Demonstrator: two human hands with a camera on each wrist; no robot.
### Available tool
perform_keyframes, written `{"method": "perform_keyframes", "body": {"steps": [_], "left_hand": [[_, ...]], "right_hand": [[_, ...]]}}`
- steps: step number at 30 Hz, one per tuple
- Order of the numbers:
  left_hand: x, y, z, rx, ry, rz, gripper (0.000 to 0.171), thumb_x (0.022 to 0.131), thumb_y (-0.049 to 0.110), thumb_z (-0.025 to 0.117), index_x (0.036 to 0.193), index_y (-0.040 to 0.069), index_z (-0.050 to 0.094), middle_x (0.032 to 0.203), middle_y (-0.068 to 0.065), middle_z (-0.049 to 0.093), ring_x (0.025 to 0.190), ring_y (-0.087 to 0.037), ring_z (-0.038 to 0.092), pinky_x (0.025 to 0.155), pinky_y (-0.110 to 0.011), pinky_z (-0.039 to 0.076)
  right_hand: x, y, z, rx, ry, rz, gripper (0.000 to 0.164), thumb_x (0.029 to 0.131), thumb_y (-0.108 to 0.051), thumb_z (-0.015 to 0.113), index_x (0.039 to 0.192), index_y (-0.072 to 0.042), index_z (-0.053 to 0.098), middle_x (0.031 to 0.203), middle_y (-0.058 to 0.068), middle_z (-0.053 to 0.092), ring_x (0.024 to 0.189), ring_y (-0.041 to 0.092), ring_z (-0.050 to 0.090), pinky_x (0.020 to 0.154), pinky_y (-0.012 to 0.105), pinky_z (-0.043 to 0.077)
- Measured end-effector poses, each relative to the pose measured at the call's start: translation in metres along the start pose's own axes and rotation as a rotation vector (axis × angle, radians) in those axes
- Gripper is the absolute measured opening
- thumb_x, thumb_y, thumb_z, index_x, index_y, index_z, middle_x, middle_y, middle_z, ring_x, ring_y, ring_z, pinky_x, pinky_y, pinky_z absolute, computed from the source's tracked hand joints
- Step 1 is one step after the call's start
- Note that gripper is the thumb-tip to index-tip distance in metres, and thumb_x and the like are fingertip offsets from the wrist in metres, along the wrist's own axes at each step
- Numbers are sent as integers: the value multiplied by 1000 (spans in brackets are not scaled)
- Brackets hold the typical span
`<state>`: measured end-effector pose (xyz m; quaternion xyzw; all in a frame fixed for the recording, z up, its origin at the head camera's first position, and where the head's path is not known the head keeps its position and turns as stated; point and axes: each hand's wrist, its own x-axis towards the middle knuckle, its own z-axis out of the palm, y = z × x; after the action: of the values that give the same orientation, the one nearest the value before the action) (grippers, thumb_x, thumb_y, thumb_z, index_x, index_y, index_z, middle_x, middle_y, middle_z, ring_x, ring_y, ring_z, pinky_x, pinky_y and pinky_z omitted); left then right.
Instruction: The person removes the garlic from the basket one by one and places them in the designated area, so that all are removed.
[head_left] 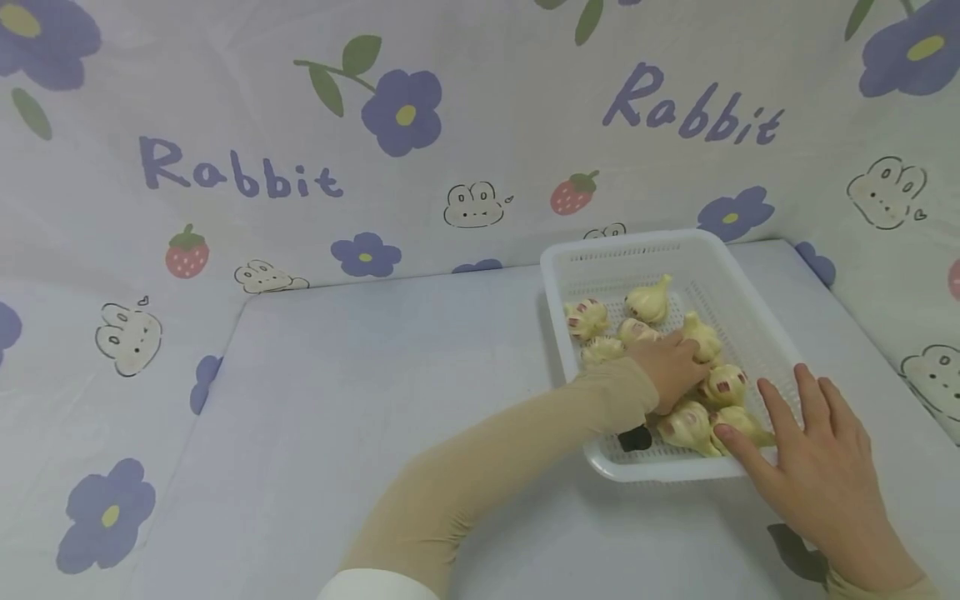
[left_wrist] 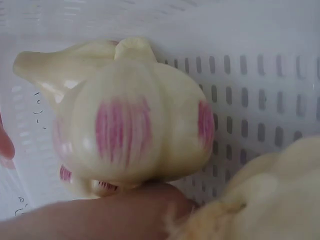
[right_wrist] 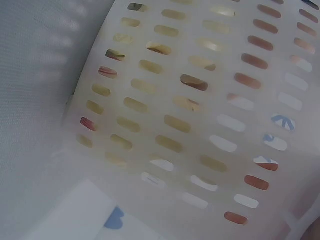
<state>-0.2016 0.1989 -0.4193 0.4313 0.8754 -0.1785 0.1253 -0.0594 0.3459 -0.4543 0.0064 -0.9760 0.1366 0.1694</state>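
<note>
A white perforated plastic basket (head_left: 757, 308) holds several garlic bulbs with purple streaks. My left hand (head_left: 671, 371) reaches down among them, its fingertips hidden between a bulb with an upright stem (head_left: 701, 337) and a streaked bulb (head_left: 726, 385). In the left wrist view, a finger (left_wrist: 100, 215) lies right under a streaked garlic bulb (left_wrist: 130, 120), beside another bulb with dry roots (left_wrist: 280, 190); I cannot tell whether the hand grips one. My right hand (head_left: 825, 462) is spread at the basket's near right corner, thumb over the front rim beside a bulb (head_left: 738, 421).
The basket stands on a pale table cover (head_left: 360, 400), towards the right. Behind it rises a cloth backdrop (head_left: 525, 125) printed with flowers, rabbits and strawberries. A small black object (head_left: 636, 438) shows below the left wrist. The right wrist view faces the slotted basket wall (right_wrist: 200, 120).
</note>
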Motion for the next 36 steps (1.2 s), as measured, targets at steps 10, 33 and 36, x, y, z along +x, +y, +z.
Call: {"method": "perform_keyframes", "body": {"steps": [10,33,36], "left_hand": [[4,-5,1,-19,20,-6,58,102,36,65,153,51,41,152,19,41,133,-1,38,103,-18,44],[-2,-12,-4,-61,97,-15,76,93,35,74,156,51,36,159,13,35,146,-7,30,110,-32,47],[-6,-16,-7,-46,126,-23,73,93,43,73,156,50,35,158,11,35,144,-8,33,100,-29,52]], "right_hand": [[3,-1,0,-11,21,-4,82,96,-60,62,141,7,51,157,42,29,143,66,26,105,82,24],[2,0,3,-28,115,-63,87,94,-66,60,137,10,54,150,44,39,134,68,37,102,82,30],[2,-1,3,-40,124,-73,90,95,-68,58,137,11,54,149,45,40,133,67,38,102,82,32]]}}
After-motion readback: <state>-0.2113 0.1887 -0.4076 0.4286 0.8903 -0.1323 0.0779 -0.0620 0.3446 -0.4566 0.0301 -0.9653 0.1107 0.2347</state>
